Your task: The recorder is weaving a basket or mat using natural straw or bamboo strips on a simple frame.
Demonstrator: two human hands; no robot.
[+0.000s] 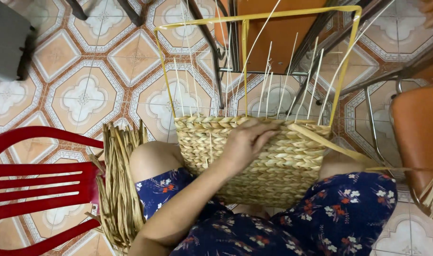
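Head view: the left hand (247, 142) lies open, fingers curled over the woven rim of the half-made basket (268, 166) propped between the knees, likely light and pliable, best gripped at its stiff yellow frame (342, 80); right hand unseen.

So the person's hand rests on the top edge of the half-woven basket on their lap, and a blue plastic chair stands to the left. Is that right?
Not quite: the head view shows the plastic chair is red, not blue. The rest holds: the left hand rests on the top edge of the half-woven basket on the lap.
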